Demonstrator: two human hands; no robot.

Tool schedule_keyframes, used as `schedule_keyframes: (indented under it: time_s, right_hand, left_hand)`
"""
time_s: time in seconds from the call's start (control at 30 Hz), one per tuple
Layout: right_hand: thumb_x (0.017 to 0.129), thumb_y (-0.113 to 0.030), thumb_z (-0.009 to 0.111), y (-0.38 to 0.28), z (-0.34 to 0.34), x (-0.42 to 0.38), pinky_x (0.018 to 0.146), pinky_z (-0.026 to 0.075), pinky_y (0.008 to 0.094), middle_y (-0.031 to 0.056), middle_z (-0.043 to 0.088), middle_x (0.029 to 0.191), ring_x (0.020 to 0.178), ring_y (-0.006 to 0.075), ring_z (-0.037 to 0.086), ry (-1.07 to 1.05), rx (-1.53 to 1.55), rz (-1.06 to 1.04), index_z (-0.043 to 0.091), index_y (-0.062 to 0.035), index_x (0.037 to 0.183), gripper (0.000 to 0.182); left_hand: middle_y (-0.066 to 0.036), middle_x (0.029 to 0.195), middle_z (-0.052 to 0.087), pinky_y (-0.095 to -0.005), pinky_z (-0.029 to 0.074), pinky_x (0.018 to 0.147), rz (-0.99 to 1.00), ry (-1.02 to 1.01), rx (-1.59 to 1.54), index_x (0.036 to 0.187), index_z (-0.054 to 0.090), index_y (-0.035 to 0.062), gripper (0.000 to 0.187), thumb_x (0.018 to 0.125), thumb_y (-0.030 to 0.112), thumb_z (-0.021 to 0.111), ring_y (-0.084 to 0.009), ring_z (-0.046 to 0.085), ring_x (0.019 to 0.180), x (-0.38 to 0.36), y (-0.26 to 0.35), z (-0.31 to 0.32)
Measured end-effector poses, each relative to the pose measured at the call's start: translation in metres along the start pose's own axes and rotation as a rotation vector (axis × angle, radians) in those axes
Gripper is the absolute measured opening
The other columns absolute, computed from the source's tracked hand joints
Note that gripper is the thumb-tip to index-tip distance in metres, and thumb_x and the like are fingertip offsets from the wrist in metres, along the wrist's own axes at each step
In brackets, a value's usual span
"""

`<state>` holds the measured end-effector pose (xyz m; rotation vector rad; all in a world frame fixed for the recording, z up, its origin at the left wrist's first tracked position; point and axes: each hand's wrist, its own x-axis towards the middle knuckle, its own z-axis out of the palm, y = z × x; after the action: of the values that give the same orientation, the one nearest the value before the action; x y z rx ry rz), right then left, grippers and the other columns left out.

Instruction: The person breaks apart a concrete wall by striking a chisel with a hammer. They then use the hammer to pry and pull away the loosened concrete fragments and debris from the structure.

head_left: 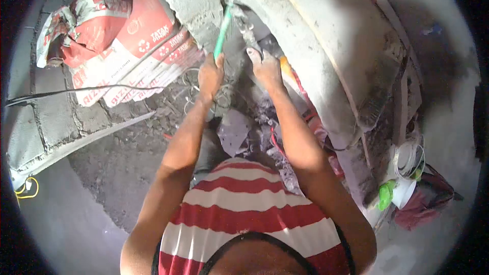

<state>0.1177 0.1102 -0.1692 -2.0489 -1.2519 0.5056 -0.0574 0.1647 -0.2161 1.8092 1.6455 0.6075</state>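
My left hand is closed round the lower end of a straight green stick, which points up and away from me. The stick's far end reaches the grey mortar-covered edge ahead. Beside it on the right, my right hand grips the handle of a trowel, thumb laid along the top. The trowel's metal part is smeared with grey, and its tip lies close to the stick's far end.
Red and white cement bags are stacked at the left, with a black cable crossing them. A large pale curved slab stands at the right. Rubble and loose wire lie below my hands. A coil of white wire sits far right.
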Motion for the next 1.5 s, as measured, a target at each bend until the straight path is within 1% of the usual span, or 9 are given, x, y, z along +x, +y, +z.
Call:
schedule_keyframes:
  time_s: [0.07, 0.13, 0.2, 0.67, 0.93, 1.07, 1.3, 1.33, 1.5]
  right_hand:
    - [0.091, -0.047, 0.057, -0.008, -0.007, -0.021, 0.071, 0.049, 0.0465, 0.0291, 0.064, 0.081, 0.083, 0.0462, 0.063, -0.015, 0.062, 0.023, 0.065, 0.0036, 0.095, 0.051]
    - [0.095, -0.047, 0.055, 0.004, 0.001, -0.034, 0.056, 0.045, 0.0365, 0.0094, 0.057, 0.061, 0.057, 0.0235, 0.058, 0.054, 0.344, -0.008, 0.059, 0.0019, 0.078, 0.052]
    - [0.093, -0.044, 0.057, 0.015, -0.003, -0.051, 0.066, 0.047, 0.0425, 0.0234, 0.064, 0.076, 0.071, 0.0369, 0.063, -0.059, 0.393, 0.195, 0.064, 0.0041, 0.094, 0.049]
    - [0.098, -0.045, 0.050, 0.019, -0.011, -0.067, 0.050, 0.038, 0.0258, -0.0009, 0.049, 0.061, 0.053, 0.0103, 0.046, -0.112, 0.635, 0.132, 0.054, -0.0055, 0.078, 0.044]
    - [0.090, -0.037, 0.058, 0.034, 0.031, -0.014, 0.070, 0.052, 0.0472, 0.0295, 0.064, 0.080, 0.082, 0.0470, 0.064, 0.146, 0.040, -0.344, 0.062, 0.0055, 0.098, 0.043]
    - [0.090, -0.047, 0.059, -0.018, 0.001, 0.009, 0.064, 0.049, 0.0515, 0.0308, 0.062, 0.076, 0.076, 0.0493, 0.062, 0.038, -0.099, -0.061, 0.062, 0.0050, 0.086, 0.052]
    - [0.084, -0.038, 0.067, 0.016, 0.024, -0.017, 0.070, 0.052, 0.0448, 0.0267, 0.066, 0.083, 0.079, 0.0454, 0.064, 0.207, 0.174, -0.521, 0.061, 0.0054, 0.092, 0.045]
    - [0.086, -0.046, 0.063, 0.015, 0.023, -0.002, 0.074, 0.051, 0.0467, 0.0285, 0.066, 0.090, 0.086, 0.0465, 0.064, -0.078, -0.001, -0.101, 0.062, 0.0051, 0.097, 0.052]
    - [0.087, -0.047, 0.063, -0.031, -0.017, -0.005, 0.066, 0.051, 0.0470, 0.0276, 0.065, 0.082, 0.081, 0.0465, 0.064, -0.051, 0.039, 0.018, 0.063, 0.0028, 0.095, 0.050]
  left_hand:
    - [-0.029, 0.077, 0.062, -0.0570, 0.044, 0.069, 0.145, 0.019, 0.007, 0.104, 0.051, 0.0009, 0.041, 0.098, 0.041, 0.045, -0.0504, 0.060, 0.077, 0.005, -0.030, 0.013]
    - [-0.029, 0.077, 0.062, -0.0566, 0.045, 0.068, 0.170, 0.056, 0.079, 0.104, 0.051, 0.0009, 0.041, 0.098, 0.041, 0.046, -0.0501, 0.059, 0.075, 0.009, -0.032, 0.000]
    - [-0.028, 0.075, 0.062, -0.0569, 0.045, 0.064, 0.252, 0.010, 0.093, 0.103, 0.051, 0.0014, 0.040, 0.097, 0.041, 0.047, -0.0500, 0.059, 0.072, 0.005, -0.029, -0.018]
    - [-0.025, 0.072, 0.062, -0.0562, 0.045, 0.060, 0.127, 0.098, 0.181, 0.098, 0.048, 0.0042, 0.035, 0.098, 0.039, 0.048, -0.0473, 0.060, 0.069, -0.017, -0.007, -0.012]
    - [-0.029, 0.074, 0.061, -0.0592, 0.044, 0.063, 0.042, 0.059, 0.007, 0.102, 0.049, 0.0037, 0.041, 0.099, 0.044, 0.044, -0.0516, 0.059, 0.072, -0.014, -0.010, 0.001]
    - [-0.030, 0.075, 0.061, -0.0591, 0.044, 0.064, 0.027, 0.041, 0.035, 0.102, 0.050, 0.0028, 0.042, 0.098, 0.044, 0.044, -0.0527, 0.059, 0.073, -0.011, -0.009, 0.002]
    - [-0.031, 0.078, 0.061, -0.0595, 0.042, 0.068, 0.000, 0.019, -0.019, 0.103, 0.050, 0.0021, 0.043, 0.098, 0.045, 0.044, -0.0519, 0.059, 0.076, -0.014, -0.006, 0.005]
    - [-0.031, 0.078, 0.061, -0.0595, 0.042, 0.068, 0.001, 0.018, -0.018, 0.103, 0.050, 0.0021, 0.043, 0.098, 0.045, 0.044, -0.0519, 0.059, 0.076, -0.015, -0.006, 0.005]
    - [-0.031, 0.077, 0.061, -0.0591, 0.042, 0.067, 0.022, -0.011, 0.003, 0.103, 0.051, 0.0010, 0.048, 0.098, 0.048, 0.042, -0.0515, 0.059, 0.077, -0.015, -0.012, 0.010]
